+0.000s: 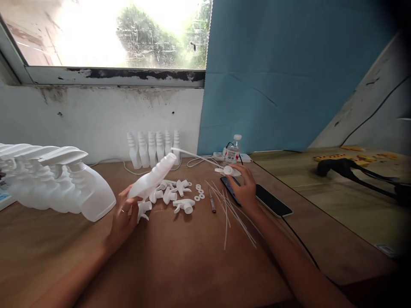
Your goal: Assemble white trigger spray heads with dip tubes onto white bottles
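My left hand (124, 209) is closed around a white plastic bottle (152, 176), tilted with its open neck up and to the right. In my right hand (245, 188) is a white spray trigger head (229, 170), gripped by the fingers. A thin white dip tube (195, 154) runs from it leftward, its free end close to the bottle's neck but apart from it. Below the bottle, several loose spray heads (184, 205) lie on the brown table (180, 265). White ring washers (199, 192) and loose dip tubes (237, 218) lie to their right.
Assembled spray bottles (96, 192) stand in a row at the left. Several white bottles (143, 149) line the wall. A pen-like tool (212, 202), a dark phone (228, 188), another phone (273, 201) with a cable and a clear bottle (233, 150) are around my right hand.
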### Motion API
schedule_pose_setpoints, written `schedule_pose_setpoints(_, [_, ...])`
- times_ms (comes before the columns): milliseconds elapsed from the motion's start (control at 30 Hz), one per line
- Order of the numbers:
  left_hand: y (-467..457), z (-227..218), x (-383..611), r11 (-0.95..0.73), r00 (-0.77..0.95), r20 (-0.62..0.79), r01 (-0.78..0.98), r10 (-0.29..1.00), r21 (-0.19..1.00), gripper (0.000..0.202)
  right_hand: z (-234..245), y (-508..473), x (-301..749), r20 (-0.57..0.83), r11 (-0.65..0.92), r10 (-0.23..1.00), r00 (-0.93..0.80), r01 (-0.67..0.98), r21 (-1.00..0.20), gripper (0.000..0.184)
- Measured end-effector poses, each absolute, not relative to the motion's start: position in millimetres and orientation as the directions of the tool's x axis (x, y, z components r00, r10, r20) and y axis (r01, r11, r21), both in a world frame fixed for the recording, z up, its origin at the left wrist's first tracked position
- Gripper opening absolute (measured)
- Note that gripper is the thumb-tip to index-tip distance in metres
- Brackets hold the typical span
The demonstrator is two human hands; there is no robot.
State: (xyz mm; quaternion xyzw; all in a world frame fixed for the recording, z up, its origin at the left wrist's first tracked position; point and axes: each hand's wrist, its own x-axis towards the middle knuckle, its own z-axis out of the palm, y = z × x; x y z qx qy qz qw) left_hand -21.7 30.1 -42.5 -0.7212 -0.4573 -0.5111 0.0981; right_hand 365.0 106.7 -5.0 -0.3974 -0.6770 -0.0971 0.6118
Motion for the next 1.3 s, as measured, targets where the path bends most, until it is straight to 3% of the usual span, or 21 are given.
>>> schedule_pose_setpoints(467, [31,-37,-28,-0.589,0.141,0.819,0.763,0.555,0.268,0.018,-6,108,371,0.931,0.672,0.363,-0.044,0.704,-0.229,0.025])
schedule_pose_setpoints(767, [20,-30,-22,-0.680,0.272,0.821,0.710,0.502,0.181,0.021,-5,109,380,0.955,0.545,0.290,-0.067,0.831,-0.107,0.027])
schedule_pose_setpoints(933, [10,-28,-12,-0.751,0.289,0.808,0.607,0.513,0.260,0.019,-5,104,374,0.972,0.541,0.221,-0.077,0.839,-0.057,0.025])
schedule_pose_setpoints(1133, [-5,-35,7,-0.808,0.384,0.742,0.470,0.549,0.355,0.022,18,98,361,0.984,0.560,0.033,-0.177,0.819,0.128,0.035])
schedule_pose_setpoints(1300, [-13,-46,21,-0.637,0.317,0.555,0.306,0.769,0.707,0.017,44,92,328,0.946,0.612,-0.118,-0.302,0.728,0.309,0.035])
